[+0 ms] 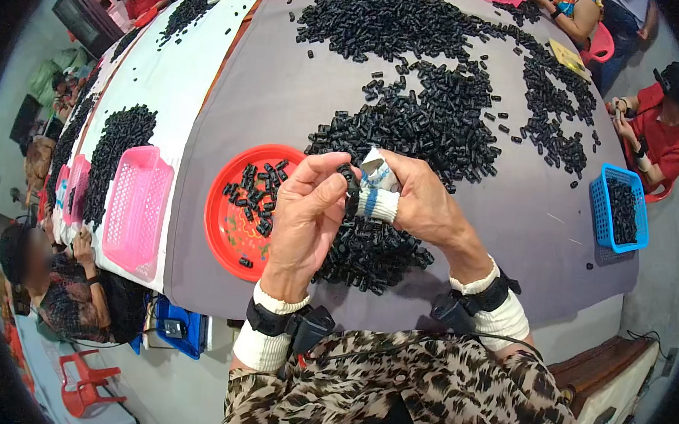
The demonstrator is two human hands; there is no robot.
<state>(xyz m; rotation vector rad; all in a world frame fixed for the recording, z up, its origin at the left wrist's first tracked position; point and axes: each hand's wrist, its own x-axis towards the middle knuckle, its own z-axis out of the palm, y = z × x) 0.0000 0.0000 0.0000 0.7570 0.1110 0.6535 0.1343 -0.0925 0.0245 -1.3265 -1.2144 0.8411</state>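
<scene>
My left hand (305, 217) pinches a small black cylindrical piece (350, 191) between thumb and fingers, in front of my chest. My right hand (432, 207) is closed right beside it. White knit wraps with blue marks (377, 204) cover its thumb and a fingertip, and they reach up to the black piece. Whatever lies between those wrapped fingers is hidden. Under and beyond both hands spreads a large heap of similar black pieces (420, 123). To the left of my left hand, a round red tray (223, 239) holds several loose black pieces.
A pink basket (137, 207) stands farther left on a white cloth, near another black pile (128, 138). At the right edge sits a blue basket (622, 247) of black pieces. Co-workers sit around the grey-covered table (510, 248). A red stool (85, 383) stands at lower left.
</scene>
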